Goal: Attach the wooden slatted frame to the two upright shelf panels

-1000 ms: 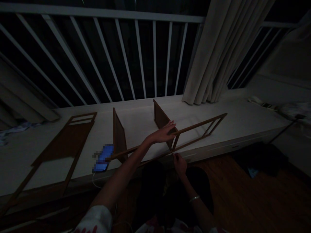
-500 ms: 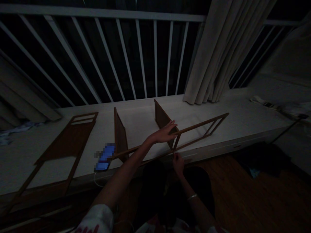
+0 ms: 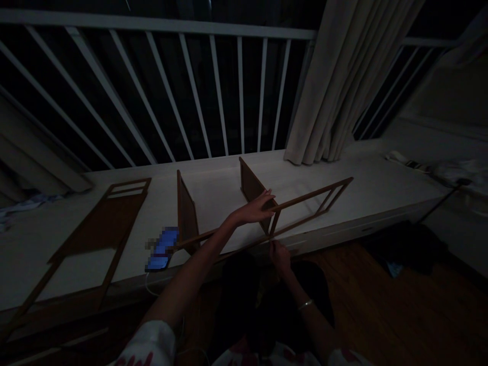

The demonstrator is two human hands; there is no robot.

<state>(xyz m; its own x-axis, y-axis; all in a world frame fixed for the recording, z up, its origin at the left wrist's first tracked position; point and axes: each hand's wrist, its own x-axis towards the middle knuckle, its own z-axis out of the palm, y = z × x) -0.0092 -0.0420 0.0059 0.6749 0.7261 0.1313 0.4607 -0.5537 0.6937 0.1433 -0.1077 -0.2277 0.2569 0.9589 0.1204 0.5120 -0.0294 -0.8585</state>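
Observation:
A brown wooden frame [image 3: 314, 194] with two upright panels lies on its side on the white ledge. Across its upper rail, beside the right-hand panel [image 3: 253, 185], rests my left hand [image 3: 254, 209], fingers stretched out and apart. Below that joint, at the lower rail by the ledge's front edge, my right hand [image 3: 281, 256] is closed with its fingertips together. Whatever those fingers pinch is hidden or too small to make out. The left-hand panel [image 3: 186, 211] stands near my left forearm.
A second flat wooden frame [image 3: 99, 223] lies at left, partly over the edge of the ledge [image 3: 217, 178]. A lit phone [image 3: 163, 249] with a white cable lies between the frames. White railings [image 3: 242, 96] and a curtain [image 3: 320, 101] stand behind. Dark cloth [image 3: 407, 251] lies on the floor.
My right hand has turned slightly at the lower rail, fingers still closed. My left hand keeps its place on the frame. The whole view has shifted a little.

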